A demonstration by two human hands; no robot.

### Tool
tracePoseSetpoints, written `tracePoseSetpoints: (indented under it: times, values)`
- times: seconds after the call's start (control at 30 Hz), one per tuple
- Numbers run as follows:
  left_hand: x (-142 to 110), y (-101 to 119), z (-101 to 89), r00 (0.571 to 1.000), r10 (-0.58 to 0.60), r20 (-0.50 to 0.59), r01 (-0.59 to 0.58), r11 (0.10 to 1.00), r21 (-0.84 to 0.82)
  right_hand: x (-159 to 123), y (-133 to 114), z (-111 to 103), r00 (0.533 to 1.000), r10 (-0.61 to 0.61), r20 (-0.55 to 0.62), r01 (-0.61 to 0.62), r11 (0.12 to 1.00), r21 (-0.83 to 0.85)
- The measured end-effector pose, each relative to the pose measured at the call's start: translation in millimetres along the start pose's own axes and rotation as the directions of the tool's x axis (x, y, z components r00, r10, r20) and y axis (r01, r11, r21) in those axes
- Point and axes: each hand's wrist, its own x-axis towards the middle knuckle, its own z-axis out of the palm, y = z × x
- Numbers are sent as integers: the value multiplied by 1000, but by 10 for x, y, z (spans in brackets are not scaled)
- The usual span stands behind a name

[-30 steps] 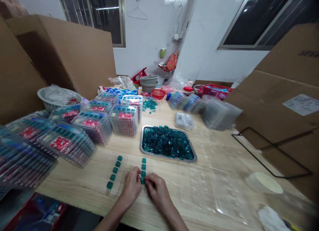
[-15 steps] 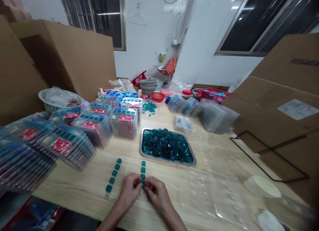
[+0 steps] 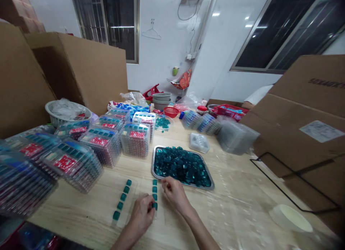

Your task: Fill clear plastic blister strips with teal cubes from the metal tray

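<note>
My left hand (image 3: pixel 142 212) is closed, its fingertips pinched at the lowest teal square (image 3: pixel 155 206) of a short column. That column lies on a clear plastic sheet or tray (image 3: pixel 161 217), hard to make out against the wood. Several more teal squares (image 3: pixel 123 197) form a slanted row to the left. My right hand (image 3: pixel 174 193) is at the front edge of a metal tray (image 3: pixel 212 185) heaped with glossy teal squares (image 3: pixel 180 165). Its fingers are curled together, and whatever may be between them is hidden.
Stacks of clear cases with red inserts (image 3: pixel 99 142) fill the left side. Clear plastic trays (image 3: pixel 229 214) lie at right, with a tape roll (image 3: pixel 291 218) and a black wire frame (image 3: pixel 283 185). Cardboard boxes (image 3: pixel 302 135) flank the table. Part of another person's sleeve (image 3: pixel 258 95) shows behind one.
My right hand has left the column and moved up to the tray's front edge. My left hand stays by the lowest square. The view has tilted slightly upward.
</note>
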Motion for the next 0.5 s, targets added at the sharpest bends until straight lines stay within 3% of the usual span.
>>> tracePoseSetpoints:
  times: [0.17,0.37,0.43,0.5]
  values:
    - [76,-19,-8,999,-26,-27,26,999,-33,449,-4,50,999,14,-36,-19,992,-126]
    - [122,-88,48,996,-71,-53,62,987,-151,385,40,87,995,-4,-99,-3,998,-66]
    - [116,-87,50,992,-93,-83,75,977,-197,272,56,77,991,-7,-134,13,999,43]
    - [107,-64,37,985,-101,-143,62,964,-260,140,54,90,989,38,-140,11,942,337]
